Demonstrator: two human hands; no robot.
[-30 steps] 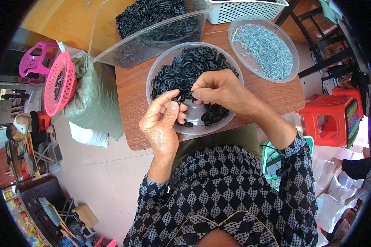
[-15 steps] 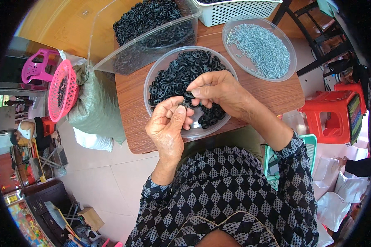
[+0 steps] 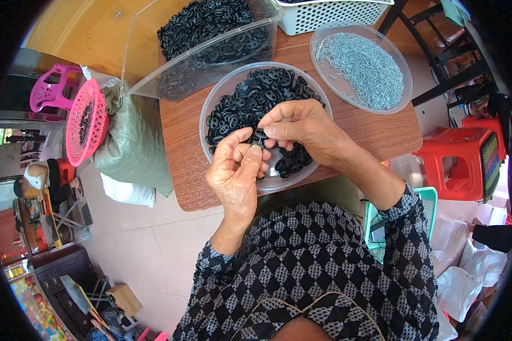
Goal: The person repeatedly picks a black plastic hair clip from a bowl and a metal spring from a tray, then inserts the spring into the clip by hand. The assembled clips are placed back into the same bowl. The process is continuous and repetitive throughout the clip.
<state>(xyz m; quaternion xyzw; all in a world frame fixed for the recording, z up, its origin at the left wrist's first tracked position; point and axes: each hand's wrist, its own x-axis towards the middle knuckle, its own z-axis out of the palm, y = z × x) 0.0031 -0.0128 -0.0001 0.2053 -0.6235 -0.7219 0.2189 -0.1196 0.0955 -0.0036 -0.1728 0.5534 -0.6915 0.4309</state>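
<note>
My left hand (image 3: 235,170) and my right hand (image 3: 298,128) meet above the near side of a clear round bowl (image 3: 210,108) filled with several small black rubber rings (image 3: 256,96). Between the fingertips of both hands sits one black ring (image 3: 258,137); my left thumb and fingers pinch it from below while my right thumb and forefinger press on it from above. Whether a metal pin is in my right fingers is too small to tell.
A second clear bowl (image 3: 401,62) of small grey metal pins stands at the back right of the brown table (image 3: 182,170). A clear box (image 3: 153,68) of black rings tilts at the back left, next to a white basket (image 3: 324,17), pink basket (image 3: 85,122), grey sack (image 3: 131,153) and red stool (image 3: 466,159).
Both hands stay together over the bowl's near side; my left hand has risen slightly and my right fingers have closed down onto the ring.
</note>
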